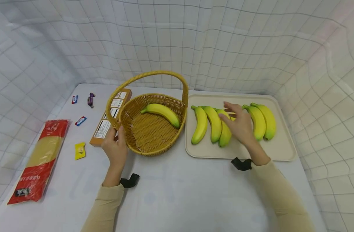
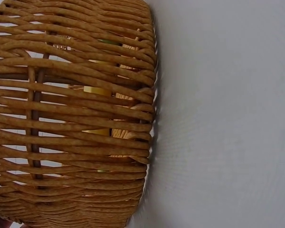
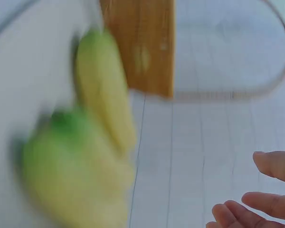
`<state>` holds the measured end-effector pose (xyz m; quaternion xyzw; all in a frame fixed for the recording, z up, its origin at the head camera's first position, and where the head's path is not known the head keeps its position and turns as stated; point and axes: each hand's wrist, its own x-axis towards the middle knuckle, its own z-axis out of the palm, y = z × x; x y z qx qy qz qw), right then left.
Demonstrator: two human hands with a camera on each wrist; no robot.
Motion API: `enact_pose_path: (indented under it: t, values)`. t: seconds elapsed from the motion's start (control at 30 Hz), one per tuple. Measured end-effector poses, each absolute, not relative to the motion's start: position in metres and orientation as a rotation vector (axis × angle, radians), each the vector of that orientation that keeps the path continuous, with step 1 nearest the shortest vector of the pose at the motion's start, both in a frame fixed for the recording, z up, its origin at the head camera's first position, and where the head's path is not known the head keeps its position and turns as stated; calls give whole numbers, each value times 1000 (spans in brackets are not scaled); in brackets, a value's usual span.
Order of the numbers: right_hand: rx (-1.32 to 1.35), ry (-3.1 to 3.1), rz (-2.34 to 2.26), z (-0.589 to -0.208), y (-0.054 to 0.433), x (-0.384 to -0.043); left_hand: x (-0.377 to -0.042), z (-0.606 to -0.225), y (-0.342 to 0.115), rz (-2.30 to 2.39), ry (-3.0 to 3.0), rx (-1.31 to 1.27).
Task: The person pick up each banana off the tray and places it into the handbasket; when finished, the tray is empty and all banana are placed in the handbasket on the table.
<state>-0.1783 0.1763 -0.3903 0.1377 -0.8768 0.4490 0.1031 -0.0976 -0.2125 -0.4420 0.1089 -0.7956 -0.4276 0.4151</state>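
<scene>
A round wicker basket (image 1: 148, 135) with a tall arched handle holds one banana (image 1: 162, 112). My left hand (image 1: 116, 148) grips its left rim at the foot of the handle. The woven side of the basket (image 2: 76, 114) fills much of the left wrist view. Over the beige tray (image 1: 211, 153), my right hand (image 1: 241, 126) hovers with fingers spread and nothing in them. Several bananas (image 1: 200, 125) lie in a row on this tray, partly hidden behind that hand. In the right wrist view, blurred bananas (image 3: 102, 85) appear left of the fingers (image 3: 270, 206).
A brown box (image 1: 107, 120) lies behind the basket's left side. Farther left are a red-and-yellow packet (image 1: 39, 161), a yellow wrapped sweet (image 1: 80, 150), a purple wrapped sweet (image 1: 90, 100) and two small blue-and-white packets (image 1: 81, 121). Gridded white cloth (image 1: 165, 42) encloses the table's back and sides.
</scene>
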Motion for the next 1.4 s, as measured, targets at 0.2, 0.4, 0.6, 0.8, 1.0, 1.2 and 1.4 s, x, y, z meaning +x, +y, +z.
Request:
enact_pose_path:
  t: [0.2,0.4,0.6,0.8,1.0,1.2,1.4]
  values:
    - [-100,-2653,1198,-400,283,-189,-99,-442,-214,-1050,-1979,272]
    - [-364,-2754,1180,-414,342,-192,-98,-442,-212,-1036,-1981,260]
    - [-386,-2828,1186,-426,353,-198,-97,-441,-213,-1049,-1985,264]
    - [-354,-2915,1208,-436,354,-203,-97,-441,-213,-1048,-1987,254]
    - [-293,-3009,1172,-445,354,-206,-97,-441,-214,-1050,-1983,247]
    - [-292,-3096,1101,-449,355,-209,-96,-441,-214,-1044,-2013,243]
    - [-314,-3110,1077,-450,354,-211,-97,-441,-213,-1044,-1996,251]
